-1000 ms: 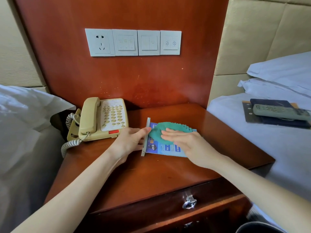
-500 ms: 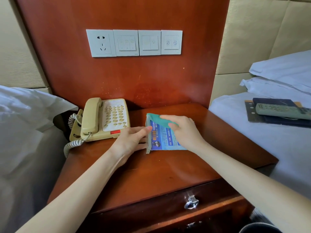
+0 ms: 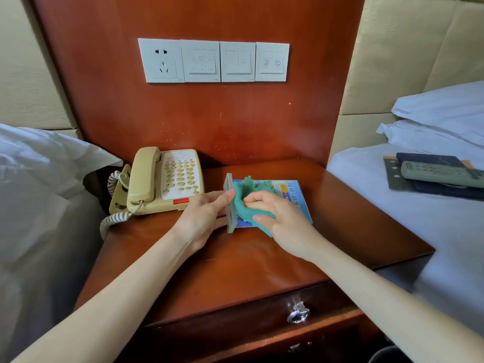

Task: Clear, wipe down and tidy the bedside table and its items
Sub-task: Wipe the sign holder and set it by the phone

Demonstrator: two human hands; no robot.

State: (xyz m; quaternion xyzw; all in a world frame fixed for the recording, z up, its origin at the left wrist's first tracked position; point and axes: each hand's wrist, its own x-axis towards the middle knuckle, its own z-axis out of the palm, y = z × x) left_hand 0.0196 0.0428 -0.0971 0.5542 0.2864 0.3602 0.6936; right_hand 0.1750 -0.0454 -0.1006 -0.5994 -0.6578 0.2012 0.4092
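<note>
The left hand (image 3: 203, 218) pinches the base of the sign card (image 3: 288, 197); the right hand (image 3: 277, 218) grips the green cloth (image 3: 245, 203) on it. Better to hold the base firmly while wiping away from it.

**Little legible print**

The blue card (image 3: 293, 197) on the desk (image 3: 235, 263) carries pale characters along its right edge and a small yellow patch, too blurred to read; the telephone (image 3: 167, 179) keypad shows rows of buttons whose digits cannot be made out; the rightmost wall switch plate (image 3: 272, 62) bears two circled symbols, possibly numerals, unclear; the remote control (image 3: 440, 176) shows only illegible marks.
</note>
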